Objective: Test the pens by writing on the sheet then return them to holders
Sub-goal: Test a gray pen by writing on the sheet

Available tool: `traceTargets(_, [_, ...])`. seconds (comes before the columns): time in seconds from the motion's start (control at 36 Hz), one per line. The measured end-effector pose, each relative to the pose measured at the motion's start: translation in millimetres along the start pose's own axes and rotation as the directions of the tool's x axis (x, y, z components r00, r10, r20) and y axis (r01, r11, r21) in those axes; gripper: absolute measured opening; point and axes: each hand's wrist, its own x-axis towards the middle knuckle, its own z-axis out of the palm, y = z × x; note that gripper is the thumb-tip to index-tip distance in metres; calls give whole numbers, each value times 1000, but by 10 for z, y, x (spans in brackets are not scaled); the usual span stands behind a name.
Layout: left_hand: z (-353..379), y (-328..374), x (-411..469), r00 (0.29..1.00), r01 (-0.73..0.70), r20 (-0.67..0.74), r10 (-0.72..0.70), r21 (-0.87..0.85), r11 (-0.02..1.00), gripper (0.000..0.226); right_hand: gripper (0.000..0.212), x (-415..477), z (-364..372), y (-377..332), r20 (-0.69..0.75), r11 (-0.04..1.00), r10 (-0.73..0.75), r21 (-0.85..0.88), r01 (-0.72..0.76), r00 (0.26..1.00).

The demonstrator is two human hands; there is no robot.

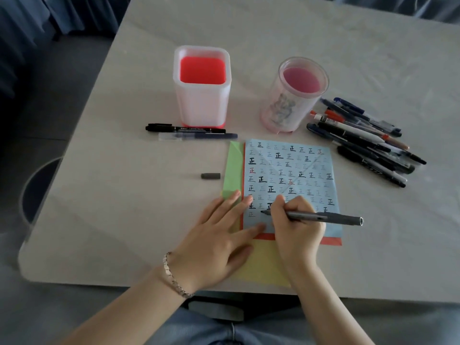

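Pale and smooth, the tabletop [124,220] filled most of the view, and its far edge was cut off at the top. Blue curtains [22,18] hung in the dim left corner. A dark round shape past the left edge was too blurry to name.

The blue sheet [298,165] lay near the front, full of small marks, many too faint to read. Its near part was hidden by both hands. Green paper [234,170], red paper [263,236] and yellow paper [263,265] peeked out from under it.

The right hand [296,227] gripped a grey pen [323,217] with curled fingers, its tip touching the sheet. The left hand [219,240], with a bracelet [171,275] on the wrist, lay flat with straight fingers, pressing the papers down. A grey cap [210,176] lay alone left of the green paper.

Behind the sheet stood a square holder [202,95] and a round holder [293,100]; the picture on the round one was blurry. A black pen [185,128] and a blue pen [199,136] lay side by side at the foot of the square holder. A pile of pens [366,138] lay right of the round holder, crossed over each other, so they were hard to count.
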Motion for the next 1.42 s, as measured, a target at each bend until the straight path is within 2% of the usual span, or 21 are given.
traceTargets(0.44, [-1,1,1,1000,13,15,-13,-2,1000,38,34,-1,20,16,13,999,-19,-40,20,1000])
traceTargets(0.56, [5,1,-3,1000,9,8,-9,-6,1000,37,35,1,35,14,-29,998,-21,-58,19,999])
traceTargets(0.75, [5,4,6,1000,10,-5,-10,-6,1000,36,35,5,30,28,-34,1000,23,-12,-24,999])
traceTargets(0.97, [-4,5,6,1000,12,4,-12,-1,1000,37,32,-3,23,21,-21,1000,6,-22,-7,1000])
traceTargets(1.11, [-9,6,10,1000,8,-2,-8,-6,1000,37,33,-2,32,46,-47,998,57,17,-57,997])
traceTargets(1.33, [-4,8,13,1000,12,4,-12,1,1000,37,36,4,35,32,-65,999,-3,-38,1,998])
traceTargets(1.42, [-2,8,14,1000,11,-1,-11,-1,1000,36,36,8,20,41,-61,1000,22,-21,-23,998])
